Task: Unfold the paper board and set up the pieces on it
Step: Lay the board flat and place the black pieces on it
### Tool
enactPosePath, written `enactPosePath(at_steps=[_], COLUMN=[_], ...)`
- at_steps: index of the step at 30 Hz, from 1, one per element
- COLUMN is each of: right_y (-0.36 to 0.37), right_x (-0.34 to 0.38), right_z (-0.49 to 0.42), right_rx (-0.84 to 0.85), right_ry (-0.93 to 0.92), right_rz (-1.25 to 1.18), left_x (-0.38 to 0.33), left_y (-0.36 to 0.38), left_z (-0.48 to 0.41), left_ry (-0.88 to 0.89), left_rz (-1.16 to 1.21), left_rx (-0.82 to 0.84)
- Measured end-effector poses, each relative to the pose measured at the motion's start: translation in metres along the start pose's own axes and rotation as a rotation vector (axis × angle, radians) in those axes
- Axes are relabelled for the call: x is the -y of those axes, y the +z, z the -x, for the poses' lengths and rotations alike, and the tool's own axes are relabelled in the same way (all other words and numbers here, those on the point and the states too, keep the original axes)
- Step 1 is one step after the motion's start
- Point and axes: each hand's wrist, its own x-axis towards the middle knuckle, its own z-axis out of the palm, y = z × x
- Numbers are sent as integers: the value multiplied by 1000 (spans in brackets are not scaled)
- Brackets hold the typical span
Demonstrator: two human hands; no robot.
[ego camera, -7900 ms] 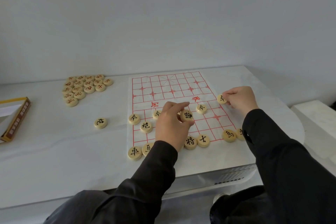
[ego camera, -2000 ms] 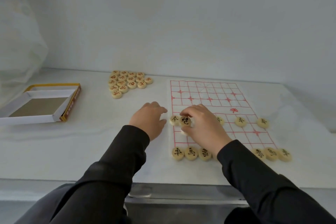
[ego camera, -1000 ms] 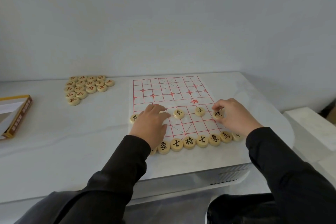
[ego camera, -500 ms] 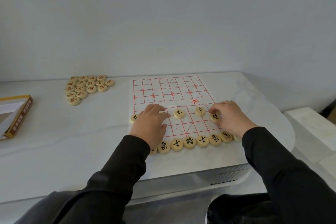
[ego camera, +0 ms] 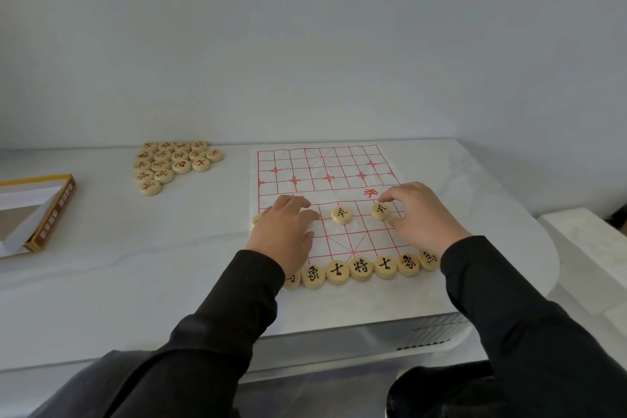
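The paper board (ego camera: 325, 176) lies unfolded on the white table, its red grid facing up. A row of black-lettered pieces (ego camera: 359, 269) lines its near edge. A black pawn (ego camera: 341, 215) stands alone mid-board. My right hand (ego camera: 425, 219) pinches a second black pawn (ego camera: 380, 210) between index finger and thumb, and hides whatever is under its palm. My left hand (ego camera: 285, 236) rests palm-down on the board's left part, covering pieces there. One piece (ego camera: 256, 220) peeks out at the board's left edge.
Several red-lettered pieces (ego camera: 176, 163) sit in a cluster at the back left of the table (ego camera: 135, 265). An open box with a yellow rim (ego camera: 37, 214) is at the far left. The table's rounded right end borders a lower white ledge (ego camera: 583, 248).
My right hand has shifted left from the cannon piece to the right-hand pawn, and the cannon is now hidden beneath it. My left hand has stayed in place.
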Motion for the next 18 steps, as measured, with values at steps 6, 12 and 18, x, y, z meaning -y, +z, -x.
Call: enactPosePath(at_steps=[6,12,18], right_y=[6,23,44], right_x=[38,80,114], right_z=[-15,-32,-47], right_rx=[8,40,64], right_ry=[-73,-152,-233], right_rz=[-75,-102,-51], left_x=[18,43,72], left_y=[-13,-24,-30], left_z=[0,-2,-1], left_ry=[-88,-152,-209], left_rz=[-5,-4,-31], left_rx=[-49,-41,6])
